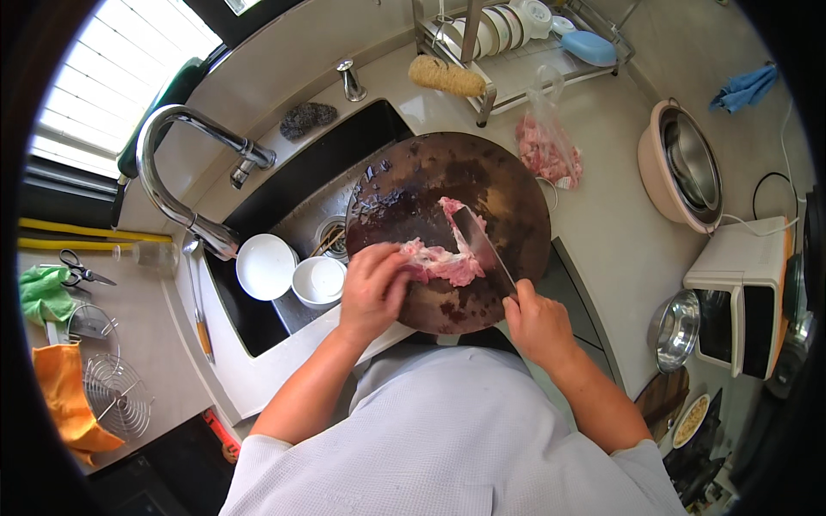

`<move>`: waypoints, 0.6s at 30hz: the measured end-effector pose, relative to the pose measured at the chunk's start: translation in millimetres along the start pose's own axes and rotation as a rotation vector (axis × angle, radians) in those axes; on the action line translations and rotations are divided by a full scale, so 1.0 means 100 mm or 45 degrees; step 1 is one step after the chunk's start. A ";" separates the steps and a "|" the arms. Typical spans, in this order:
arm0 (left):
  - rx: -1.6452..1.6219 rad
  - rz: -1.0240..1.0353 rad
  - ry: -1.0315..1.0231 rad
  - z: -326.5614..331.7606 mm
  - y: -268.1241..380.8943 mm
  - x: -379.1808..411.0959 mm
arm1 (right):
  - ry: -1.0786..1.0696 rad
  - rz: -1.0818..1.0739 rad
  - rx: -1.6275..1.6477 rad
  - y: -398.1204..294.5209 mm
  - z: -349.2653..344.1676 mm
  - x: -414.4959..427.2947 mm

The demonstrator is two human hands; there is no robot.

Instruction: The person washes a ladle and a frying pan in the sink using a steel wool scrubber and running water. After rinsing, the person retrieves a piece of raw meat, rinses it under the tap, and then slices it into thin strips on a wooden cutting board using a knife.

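Observation:
A round, dark cutting board lies before me, partly over the sink. Raw pink meat with whitish fat rests on it in a bent strip. My left hand grips the strip's left end between thumb and fingers. My right hand is closed on the handle of a cleaver, whose broad blade lies over the upper right part of the meat; whether it cuts into it I cannot tell. Wet spots and dark bits mark the board. Behind its far edge stands a clear plastic bag of raw meat pieces.
Left of the board, a black sink holds white bowls under a chrome faucet. A dish rack with a loofah stands behind. To the right are nested basins, a steel bowl and a white appliance.

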State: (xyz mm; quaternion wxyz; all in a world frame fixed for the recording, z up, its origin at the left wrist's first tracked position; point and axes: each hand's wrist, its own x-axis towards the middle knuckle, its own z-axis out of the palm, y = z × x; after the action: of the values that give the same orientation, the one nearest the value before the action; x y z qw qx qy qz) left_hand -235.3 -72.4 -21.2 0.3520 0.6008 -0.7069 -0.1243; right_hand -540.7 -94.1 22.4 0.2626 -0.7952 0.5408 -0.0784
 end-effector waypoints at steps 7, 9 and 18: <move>0.192 0.333 -0.283 0.22 0.03 0.24 | -0.010 -0.065 -0.041 -0.07 -0.05 -0.14; 0.251 0.292 -0.352 0.08 0.01 0.25 | 0.001 -0.070 -0.056 -0.05 -0.06 -0.14; -0.028 0.421 -0.072 0.41 0.25 0.09 | -0.084 -0.201 -0.298 -0.13 -0.14 -0.14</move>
State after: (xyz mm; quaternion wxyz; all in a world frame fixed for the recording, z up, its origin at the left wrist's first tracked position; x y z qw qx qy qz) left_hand -281.5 -84.6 -33.1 0.3542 0.4688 -0.8042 -0.0893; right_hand -541.6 -82.2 43.2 0.1787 -0.8626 0.4732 -0.0090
